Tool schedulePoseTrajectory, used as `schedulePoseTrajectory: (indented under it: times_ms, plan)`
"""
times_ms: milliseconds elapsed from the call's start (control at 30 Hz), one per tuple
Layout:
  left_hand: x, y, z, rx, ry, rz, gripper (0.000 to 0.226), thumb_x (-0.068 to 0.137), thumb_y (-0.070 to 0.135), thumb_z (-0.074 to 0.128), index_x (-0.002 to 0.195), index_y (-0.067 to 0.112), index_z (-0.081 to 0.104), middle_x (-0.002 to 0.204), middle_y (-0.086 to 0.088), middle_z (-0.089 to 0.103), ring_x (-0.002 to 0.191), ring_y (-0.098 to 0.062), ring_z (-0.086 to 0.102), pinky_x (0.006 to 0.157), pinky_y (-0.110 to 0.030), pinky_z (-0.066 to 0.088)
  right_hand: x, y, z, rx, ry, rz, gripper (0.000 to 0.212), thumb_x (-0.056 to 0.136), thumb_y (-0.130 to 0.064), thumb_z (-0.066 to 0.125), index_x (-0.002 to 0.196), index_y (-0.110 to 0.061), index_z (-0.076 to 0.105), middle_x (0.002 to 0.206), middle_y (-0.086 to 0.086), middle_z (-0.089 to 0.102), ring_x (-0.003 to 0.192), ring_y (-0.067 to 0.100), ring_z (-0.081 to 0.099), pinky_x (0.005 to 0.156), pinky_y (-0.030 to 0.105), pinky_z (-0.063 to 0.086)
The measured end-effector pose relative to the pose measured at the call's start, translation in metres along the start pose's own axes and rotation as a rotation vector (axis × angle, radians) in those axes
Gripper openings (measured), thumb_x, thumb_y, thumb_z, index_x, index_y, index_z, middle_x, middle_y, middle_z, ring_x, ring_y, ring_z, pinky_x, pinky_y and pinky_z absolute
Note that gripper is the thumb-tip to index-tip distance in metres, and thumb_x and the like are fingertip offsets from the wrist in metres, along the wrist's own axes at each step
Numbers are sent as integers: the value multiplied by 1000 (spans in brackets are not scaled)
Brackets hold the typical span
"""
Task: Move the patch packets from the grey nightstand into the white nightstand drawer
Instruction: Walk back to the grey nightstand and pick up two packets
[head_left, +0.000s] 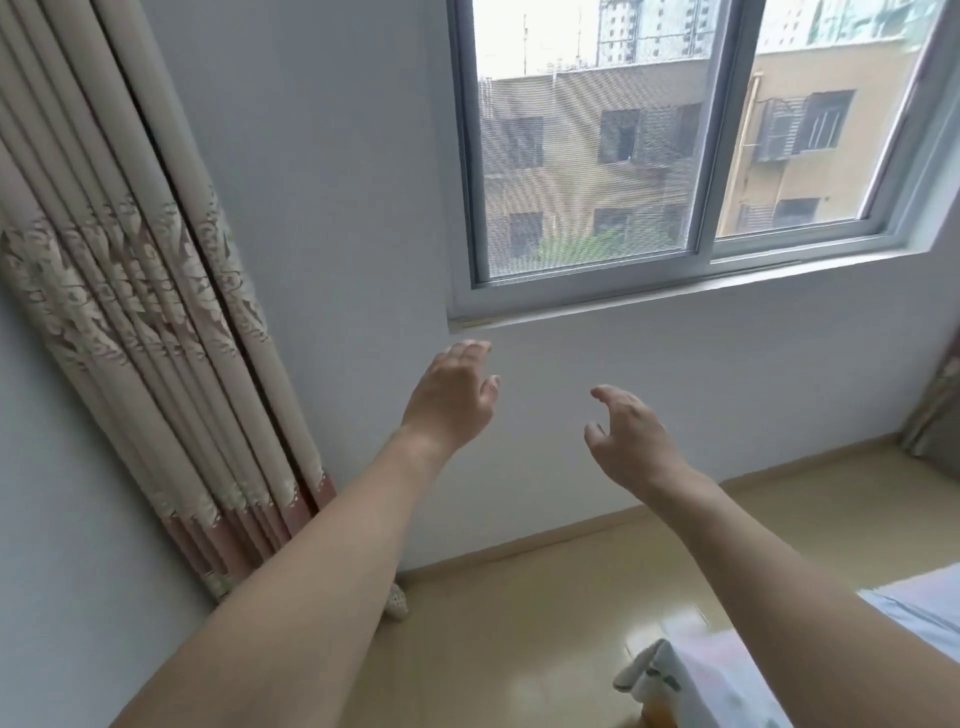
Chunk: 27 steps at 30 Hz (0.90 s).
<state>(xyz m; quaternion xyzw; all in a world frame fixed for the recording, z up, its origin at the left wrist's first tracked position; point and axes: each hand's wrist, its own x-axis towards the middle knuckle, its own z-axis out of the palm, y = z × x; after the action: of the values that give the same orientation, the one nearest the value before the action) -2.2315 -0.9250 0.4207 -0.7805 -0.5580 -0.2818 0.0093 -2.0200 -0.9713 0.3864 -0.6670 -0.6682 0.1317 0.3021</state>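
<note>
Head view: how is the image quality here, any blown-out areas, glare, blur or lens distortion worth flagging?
Head view: sky through the window is blown out at the top; the curtain and window frame lean from wide-angle distortion; a soft glare patch sits on the floor; the bedding at lower right is blurred; the left hand and right hand are evenly lit and slightly soft.
</note>
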Motion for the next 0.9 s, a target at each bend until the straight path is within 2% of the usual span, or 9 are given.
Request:
schedulePoseTrajectory:
  times_ms: [167, 267, 400, 500, 700, 900]
  plan:
    - [118, 13, 82, -89, -78, 116, 50, 96, 25, 53, 142, 9, 44, 145, -7, 47, 137, -24, 38, 112, -36, 33, 111, 56, 4, -42, 59, 106, 52, 92, -14, 51, 143, -6, 42, 145, 9, 47, 135, 21, 42, 109, 30, 32]
    - [195, 21, 130, -97, -84, 193, 49, 96, 24, 54, 141, 8, 45, 143, -8, 49, 135, -25, 41, 113, -36, 31, 180, 96, 3, -51, 108, 141, 51, 93, -13, 50, 142, -5, 42, 146, 10, 46, 136, 22, 41, 109, 29, 31]
    - [304, 45, 173, -99, -96, 284, 49, 97, 24, 52, 142, 9, 44, 145, -6, 47, 136, -24, 38, 115, -31, 26, 270, 149, -25, -61, 182, 234, 50, 94, -15, 51, 142, -6, 42, 147, 9, 44, 137, 23, 39, 109, 31, 30]
    - [378, 70, 204, -137, -87, 331, 48, 97, 26, 52, 141, 9, 44, 144, -6, 48, 134, -26, 41, 112, -35, 32, 329, 182, -52, -64, 257, 282, 50, 94, -17, 51, 142, -8, 43, 147, 9, 45, 136, 24, 41, 108, 32, 33]
    - [489, 123, 281, -171, -145, 484, 50, 98, 26, 50, 145, 11, 41, 148, -4, 42, 137, -22, 35, 113, -28, 22, 414, 248, -89, -102, 323, 410, 50, 95, -19, 50, 144, -12, 41, 149, 5, 42, 136, 21, 40, 106, 31, 34]
    - [596, 175, 370, -242, -200, 655, 45, 98, 25, 50, 140, 12, 45, 144, -4, 47, 132, -25, 40, 110, -30, 28, 489, 326, -114, -128, 432, 581, 50, 94, -21, 48, 144, -15, 41, 149, 3, 41, 134, 22, 42, 104, 34, 37]
